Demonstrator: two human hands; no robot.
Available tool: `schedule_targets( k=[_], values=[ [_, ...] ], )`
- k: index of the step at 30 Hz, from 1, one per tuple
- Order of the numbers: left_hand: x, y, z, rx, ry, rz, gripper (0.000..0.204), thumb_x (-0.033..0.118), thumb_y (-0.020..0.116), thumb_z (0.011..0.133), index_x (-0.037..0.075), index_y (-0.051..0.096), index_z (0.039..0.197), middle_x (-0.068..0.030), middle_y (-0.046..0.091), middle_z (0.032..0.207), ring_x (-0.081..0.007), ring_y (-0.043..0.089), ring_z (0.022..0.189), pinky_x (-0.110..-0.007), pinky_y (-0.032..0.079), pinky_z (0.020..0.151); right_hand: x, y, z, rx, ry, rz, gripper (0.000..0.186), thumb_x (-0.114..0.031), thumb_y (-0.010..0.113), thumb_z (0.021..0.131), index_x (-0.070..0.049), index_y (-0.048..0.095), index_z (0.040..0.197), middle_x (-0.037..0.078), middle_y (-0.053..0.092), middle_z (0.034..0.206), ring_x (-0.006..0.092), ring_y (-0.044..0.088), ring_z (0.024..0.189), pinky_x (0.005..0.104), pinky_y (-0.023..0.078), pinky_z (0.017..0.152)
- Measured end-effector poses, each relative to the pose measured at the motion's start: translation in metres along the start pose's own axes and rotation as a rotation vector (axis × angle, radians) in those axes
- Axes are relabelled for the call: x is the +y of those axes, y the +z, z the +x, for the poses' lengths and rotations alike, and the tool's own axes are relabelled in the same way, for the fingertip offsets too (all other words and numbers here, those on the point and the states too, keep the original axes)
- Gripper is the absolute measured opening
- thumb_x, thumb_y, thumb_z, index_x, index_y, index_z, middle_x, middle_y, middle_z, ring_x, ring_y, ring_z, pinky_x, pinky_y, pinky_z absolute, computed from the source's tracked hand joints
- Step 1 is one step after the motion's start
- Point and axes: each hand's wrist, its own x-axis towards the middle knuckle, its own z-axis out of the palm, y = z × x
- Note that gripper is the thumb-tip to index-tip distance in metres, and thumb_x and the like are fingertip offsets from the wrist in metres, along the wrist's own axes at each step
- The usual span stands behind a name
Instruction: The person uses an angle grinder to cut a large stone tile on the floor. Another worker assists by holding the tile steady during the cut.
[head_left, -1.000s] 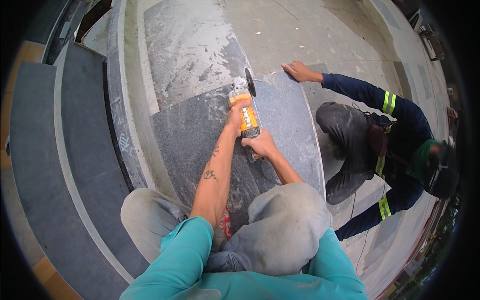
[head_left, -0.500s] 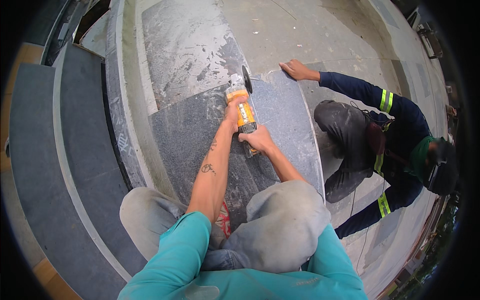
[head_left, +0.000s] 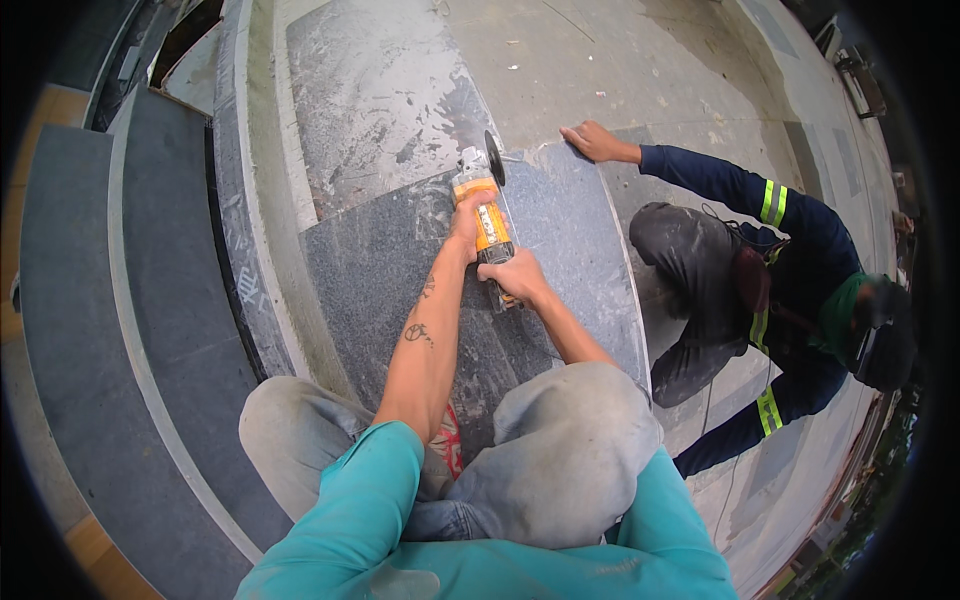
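Note:
Both my hands are closed around a yellow and black angle grinder (head_left: 491, 226). My left hand (head_left: 467, 222) wraps its body close behind the metal head, while my right hand (head_left: 515, 276) grips the dark rear end. A thin dark cutting disc (head_left: 495, 158) stands on edge at the grinder's far right side. Beneath the tool lies a grey stone slab (head_left: 560, 215), with a light straight line running along it under the grinder. Whether the disc touches the slab I cannot tell.
At the right a co-worker in a dark sleeve with reflective bands (head_left: 773, 203) crouches, one hand (head_left: 596, 141) on the slab's far corner. Dark stone steps (head_left: 180, 230) descend at the left beyond a concrete ledge (head_left: 275, 200). A thin cable (head_left: 727, 490) trails at the lower right.
Almost nothing differs. The grinder and both my hands stay in the same place on the slab, and the co-worker's hand remains at the corner.

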Motion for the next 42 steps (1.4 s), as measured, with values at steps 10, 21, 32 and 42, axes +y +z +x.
schedule_targets(
  k=[10, 21, 32, 42],
  values=[
    [-0.008, 0.001, -0.006, -0.001, -0.011, -0.006, 0.038, 0.030, 0.062, 0.078, 0.007, 0.051, 0.106, -0.0128, 0.058, 0.074, -0.0233, 0.061, 0.060, -0.037, 0.054, 0.054, 0.013, 0.000, -0.004, 0.011, -0.038, -0.003, 0.039, -0.022, 0.075, 0.058, 0.002, 0.066, 0.087, 0.009, 0.066, 0.080, 0.0188, 0.062, 0.068, 0.0315, 0.049, 0.064],
    [-0.021, 0.006, -0.018, -0.007, -0.039, -0.010, 0.040, 0.032, 0.063, 0.077, 0.008, 0.051, 0.107, -0.0125, 0.058, 0.076, -0.0229, 0.061, 0.061, -0.036, 0.054, 0.053, 0.023, -0.004, -0.017, 0.010, 0.020, -0.035, 0.044, -0.025, 0.074, 0.057, 0.001, 0.066, 0.091, 0.012, 0.068, 0.082, 0.0236, 0.065, 0.074, 0.0334, 0.050, 0.069],
    [-0.001, 0.000, 0.005, 0.019, -0.028, 0.024, 0.039, 0.032, 0.062, 0.078, 0.008, 0.051, 0.106, -0.0127, 0.058, 0.074, -0.0230, 0.061, 0.060, -0.036, 0.054, 0.053, 0.005, -0.003, 0.005, 0.001, 0.037, 0.021, 0.042, -0.025, 0.074, 0.056, 0.002, 0.066, 0.089, 0.012, 0.068, 0.083, 0.0226, 0.064, 0.074, 0.0331, 0.050, 0.069],
    [-0.018, 0.004, -0.017, 0.008, -0.035, -0.024, 0.038, 0.030, 0.062, 0.078, 0.008, 0.051, 0.107, -0.0122, 0.058, 0.073, -0.0234, 0.061, 0.060, -0.036, 0.053, 0.052, 0.014, -0.003, -0.020, 0.014, 0.033, 0.012, 0.041, -0.023, 0.074, 0.057, 0.001, 0.066, 0.089, 0.011, 0.067, 0.082, 0.0217, 0.064, 0.073, 0.0330, 0.050, 0.068]
  ],
)
